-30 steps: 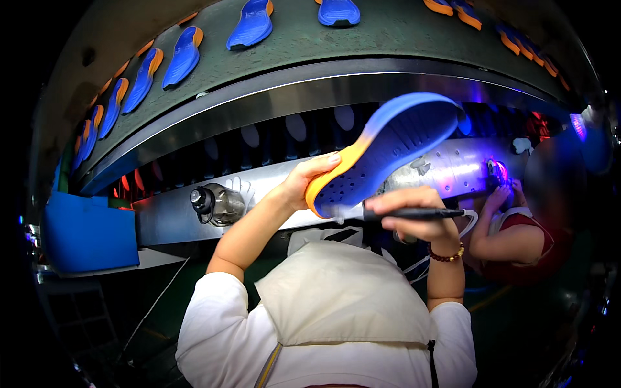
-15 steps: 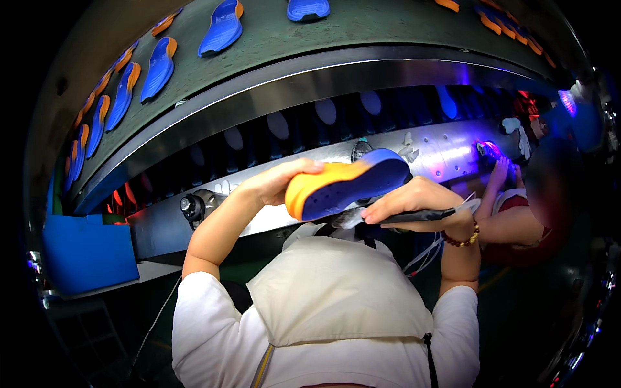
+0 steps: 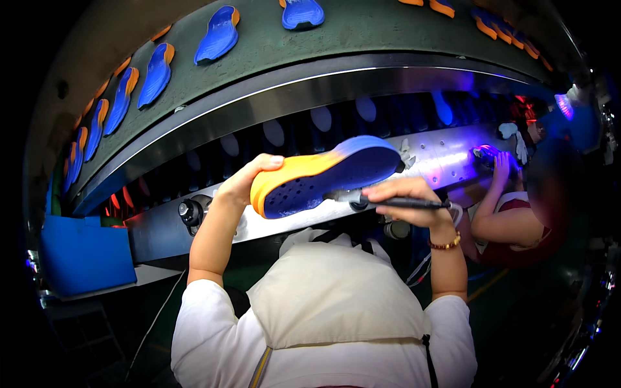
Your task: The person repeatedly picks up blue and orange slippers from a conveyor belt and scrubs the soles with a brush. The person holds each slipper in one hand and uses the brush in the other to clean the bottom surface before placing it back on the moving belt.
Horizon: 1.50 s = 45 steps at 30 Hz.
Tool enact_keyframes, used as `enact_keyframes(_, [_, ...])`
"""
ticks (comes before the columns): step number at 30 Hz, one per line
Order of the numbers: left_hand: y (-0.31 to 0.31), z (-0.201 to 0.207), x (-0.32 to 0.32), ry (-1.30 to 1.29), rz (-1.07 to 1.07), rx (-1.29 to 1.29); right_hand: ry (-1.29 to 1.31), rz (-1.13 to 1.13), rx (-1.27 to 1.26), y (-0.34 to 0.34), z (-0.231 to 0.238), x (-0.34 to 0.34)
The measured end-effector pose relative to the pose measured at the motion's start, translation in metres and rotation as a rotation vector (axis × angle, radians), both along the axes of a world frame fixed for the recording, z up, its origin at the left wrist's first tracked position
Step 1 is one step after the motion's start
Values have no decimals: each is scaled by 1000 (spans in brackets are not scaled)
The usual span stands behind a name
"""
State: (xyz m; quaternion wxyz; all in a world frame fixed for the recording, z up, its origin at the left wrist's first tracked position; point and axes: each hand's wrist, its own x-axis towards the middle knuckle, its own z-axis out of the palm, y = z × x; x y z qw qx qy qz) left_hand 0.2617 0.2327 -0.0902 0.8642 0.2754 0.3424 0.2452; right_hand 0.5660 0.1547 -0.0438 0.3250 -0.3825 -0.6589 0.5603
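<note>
My left hand grips the orange end of a shoe sole whose side fades from orange to blue. The sole is tilted so its blue hollow inside, with small holes near the orange end, faces me. In my right hand is a glue brush with a black handle and a thin pale tube running from its back end. Its bristles lie against the lower edge of the sole's inside; whether they press on it I cannot tell. Wet-looking whitish streaks show inside the sole.
Beyond a metal rail, blue and orange soles lie on a green conveyor belt. Dark shoe uppers line up beneath the rail. A black-capped container stands on the metal bench. A co-worker's arm is at right.
Both hands have shifted left with the sole, and its inside has turned more toward me. The brush has swung nearly level. Soles on the belt have moved slightly left.
</note>
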Motion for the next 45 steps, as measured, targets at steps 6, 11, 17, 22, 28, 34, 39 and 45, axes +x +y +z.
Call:
enact_keyframes(6, [0, -23, 15, -379, 212, -134, 106, -18, 309, -3, 12, -12])
enact_keyframes(11, [-26, -21, 79, -681, 237, -47, 104, -273, 142, 12, -13, -34])
enact_keyframes(17, [-18, -21, 72, -547, 378, 46, -243, -10, 740, -5, 0, -64])
enact_keyframes(22, [-25, -10, 65, -550, 386, 61, -45, 36, 476, 1, 20, -49])
enact_keyframes(28, [-16, 4, 68, -676, 409, 129, 44, 144, 465, -7, 19, -58])
enact_keyframes(34, [-10, 17, 62, -546, 505, 178, -2, -35, 378, -5, 1, -39])
enact_keyframes(39, [-4, 32, 60, -623, 433, 183, 303, 165, 187, 1, -8, -23])
enact_keyframes(45, [-35, 51, 85, -607, 608, 162, 618, -259, -128, -7, -9, -45])
